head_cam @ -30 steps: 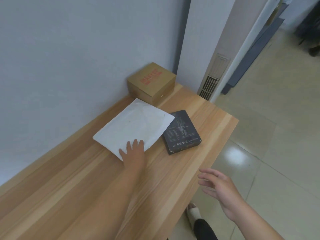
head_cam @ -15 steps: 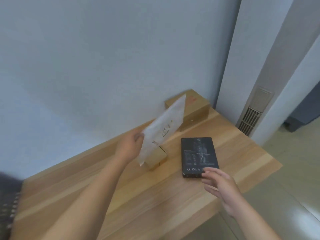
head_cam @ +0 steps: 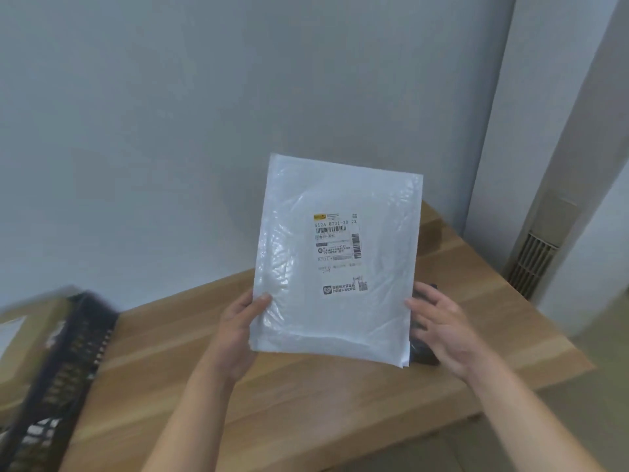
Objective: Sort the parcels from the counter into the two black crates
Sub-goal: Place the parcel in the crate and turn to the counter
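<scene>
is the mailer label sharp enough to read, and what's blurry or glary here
Head view throughout: the label on the white mailer is fairly sharp, large code legible, fine print not; glare streaks the plastic left of it; the black crate at lower left is smeared by motion blur.

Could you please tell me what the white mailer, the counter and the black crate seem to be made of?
White mailer: glossy plastic film, perhaps padded; it crinkles and glints. Counter: wood or wood-look laminate, matte, striped grain. Black crate: likely moulded plastic, slotted wall, though blurred.
</scene>
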